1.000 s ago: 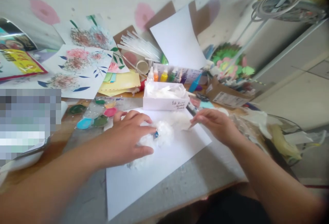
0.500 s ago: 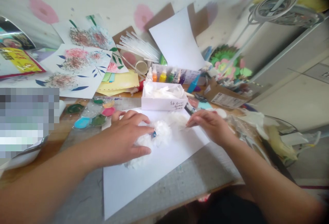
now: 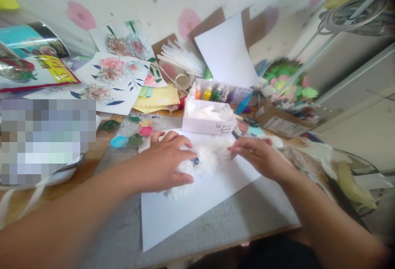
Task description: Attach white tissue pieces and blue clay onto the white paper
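A heap of white fluffy material (image 3: 207,160), like cotton or torn tissue, lies on a white sheet of paper (image 3: 173,219). My left hand (image 3: 171,160) spreads over its left side, thumb and index finger apart. Beside the index fingertip is a small blue thing (image 3: 196,160), too small to name. At the heap's right side, my right hand (image 3: 257,153) has its fingers pinched together on a white tuft (image 3: 222,148). Just behind the heap stands a white box (image 3: 208,126) filled with crumpled white pieces.
Paint dabs (image 3: 117,141) lie on plastic at the left. Small colour bottles (image 3: 206,93) line up behind the box. Flower paintings (image 3: 135,83) and clear sticks (image 3: 179,59) are farther back. A cardboard box (image 3: 282,122) and clutter fill the right; the grey mat's edge (image 3: 256,236) is near me.
The camera view has turned a little left, so everything sits farther right. My right hand has come slightly closer to the white heap; my left hand keeps its pose.
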A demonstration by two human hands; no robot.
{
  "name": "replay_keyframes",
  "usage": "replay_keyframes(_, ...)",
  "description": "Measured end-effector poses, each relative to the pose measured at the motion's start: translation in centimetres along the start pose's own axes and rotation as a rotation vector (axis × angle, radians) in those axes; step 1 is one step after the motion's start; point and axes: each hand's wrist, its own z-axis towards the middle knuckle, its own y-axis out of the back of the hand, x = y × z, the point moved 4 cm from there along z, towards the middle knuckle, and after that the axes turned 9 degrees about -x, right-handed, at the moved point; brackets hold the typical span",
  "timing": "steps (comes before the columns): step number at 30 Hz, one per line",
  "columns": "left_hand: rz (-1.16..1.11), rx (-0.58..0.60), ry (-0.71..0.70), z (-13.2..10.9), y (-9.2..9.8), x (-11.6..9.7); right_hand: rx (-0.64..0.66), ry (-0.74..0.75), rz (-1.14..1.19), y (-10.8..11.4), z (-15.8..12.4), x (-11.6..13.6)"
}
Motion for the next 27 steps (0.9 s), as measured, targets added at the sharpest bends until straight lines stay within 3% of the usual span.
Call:
replay_keyframes(4, -0.008, -0.011, -0.024, -0.1, 0.1, -0.1, -0.089, -0.052, 0.037, 0.2, 0.3, -0.7)
replay_keyframes(9, -0.001, -0.007, -0.032, -0.2, 0.2, -0.3, -0.274, 0.005, 0.597, -0.1, 0.1, 2.7)
replay_keyframes(13, 0.022, -0.007, -0.040, -0.1, 0.2, -0.4, -0.207, -0.104, 0.915, -2.9, 0.5, 4.7)
replay_keyframes(16, 0.035, -0.004, -0.041, -0.1, 0.1, -0.3, -0.235, -0.228, 0.869, -5.2, 0.9, 4.2)
replay_keyframes(20, 0.020, 0.009, -0.036, -0.2, 0.1, -0.3, -0.228, -0.268, 0.693, -6.9, 1.2, 3.3)
replay_keyframes(23, 0.018, 0.010, -0.040, -0.2, 0.1, -0.3, -0.243, -0.284, 0.692, -6.6, 1.1, 3.6)
replay_keyframes(27, 0.016, -0.003, -0.048, -0.1, 0.1, -0.2, -0.270, -0.308, 0.926, -5.6, 1.2, 4.3)
